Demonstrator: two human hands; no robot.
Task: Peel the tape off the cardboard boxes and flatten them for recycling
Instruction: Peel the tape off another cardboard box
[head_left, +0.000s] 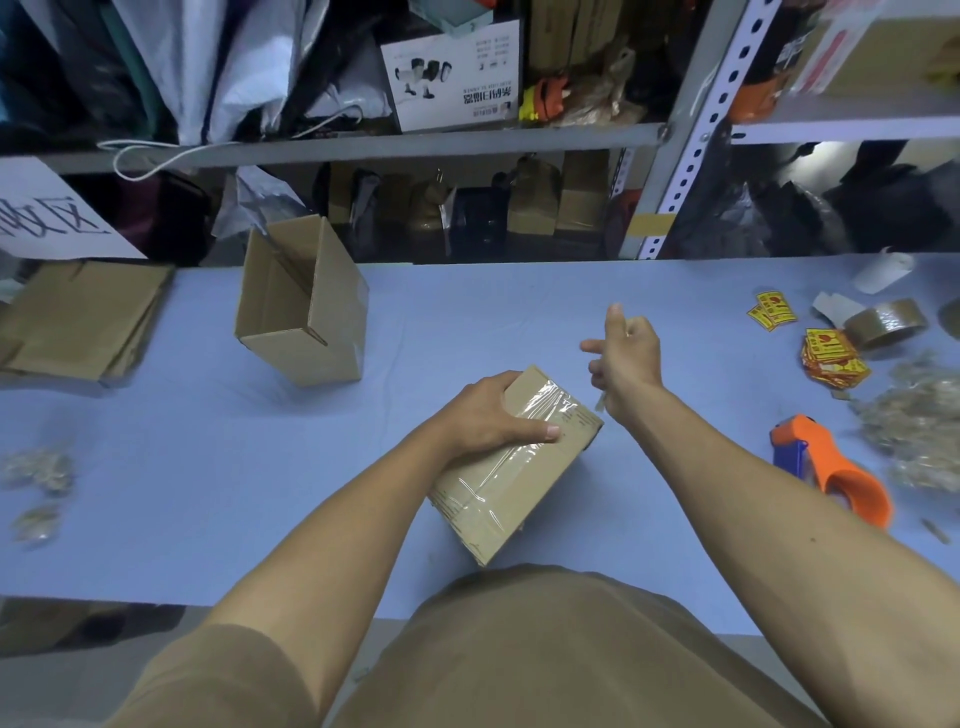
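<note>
Head view, ordered by size: blue table (467, 312) spanning the width below the metal shelving (395, 139) at 12 o'clock. Stack of flattened cardboard (83, 317) lies at 9 o'clock, near the far edge. Open box (304, 301), tilted with its mouth facing up and left, stands at 11 o'clock, well apart from the hands. Taped box (519, 467) sits at centre, toward 6 o'clock, clear tape (540, 408) running across its upper face. Left hand (488, 415) grips the far end of the taped box, fingers curled over the far edge and thumb pressed flat on the tape. Right hand (626, 358) is raised just beside the box at 2 o'clock from it, fingers loosely curled; a small sliver shows below the wrist, but whether the fingers pinch it cannot be told. Orange tape dispenser (831, 473) lies at 4 o'clock; brown tape roll (885, 325) and yellow-red labels (831, 358) lie at 3 o'clock.
</note>
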